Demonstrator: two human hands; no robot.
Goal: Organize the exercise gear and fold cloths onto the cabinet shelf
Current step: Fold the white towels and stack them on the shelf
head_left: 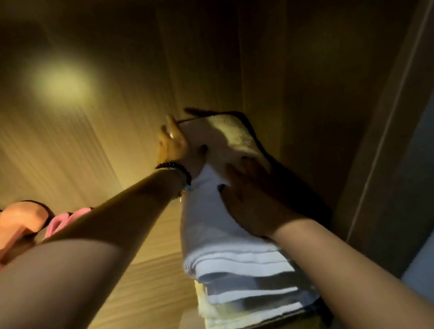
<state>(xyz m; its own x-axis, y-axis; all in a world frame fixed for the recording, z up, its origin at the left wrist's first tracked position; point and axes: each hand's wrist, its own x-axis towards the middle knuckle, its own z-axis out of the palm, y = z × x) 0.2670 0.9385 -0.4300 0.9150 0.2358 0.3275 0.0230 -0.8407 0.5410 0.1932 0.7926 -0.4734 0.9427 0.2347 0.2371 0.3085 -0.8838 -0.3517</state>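
Observation:
A stack of folded white and pale yellow cloths (236, 275) lies on the wooden cabinet shelf (147, 283), against the right wall. My left hand (173, 142) reaches to the far end of the top cloth; its fingers lie along the cloth's left edge and the thumb presses on top. My right hand (250, 195) lies flat on the top cloth, fingers spread, pressing down near the middle. An orange piece of exercise gear (11, 227) and a pink band (63, 221) rest at the left of the shelf, partly behind my left forearm.
The cabinet's wooden back wall (81, 123) carries a bright spot of light. The right side panel (310, 103) stands close beside the cloth stack. A door edge (396, 122) runs down the far right. Bare shelf lies between the gear and the cloths.

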